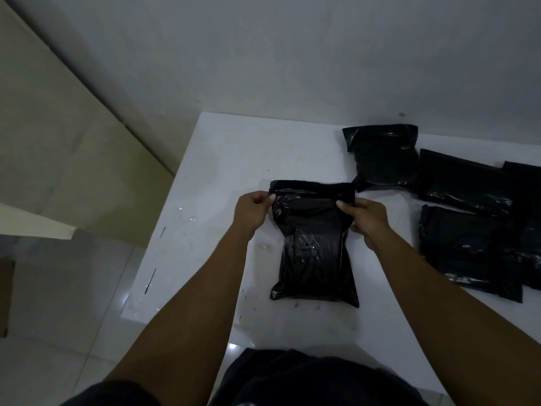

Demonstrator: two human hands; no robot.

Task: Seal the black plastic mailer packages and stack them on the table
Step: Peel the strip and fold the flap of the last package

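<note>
Looking down from head height. Near the middle of the white table [222, 159], lying flat: black mailer [314, 253], glossy and bulging, its mouth end turned away from the person and its flap folded down across the top. Pinched at the flap's left end by the left hand [253, 210], thumb on top, fingers curled beneath. Gripped at the upper right edge by the right hand [367, 219], thumb laid on the flap, fingers curled round the side. Both forearms bare, reaching in from the bottom of the view. Beyond and to the right, apart from the held one: far mailer [382, 155], flap folded over. Further right, close together and partly overlapping: side mailers [465, 186], running out of view at the table's right edge. Behind the table, a plain grey wall [292, 54]; to the left, pale floor tiles [73, 303].
</note>
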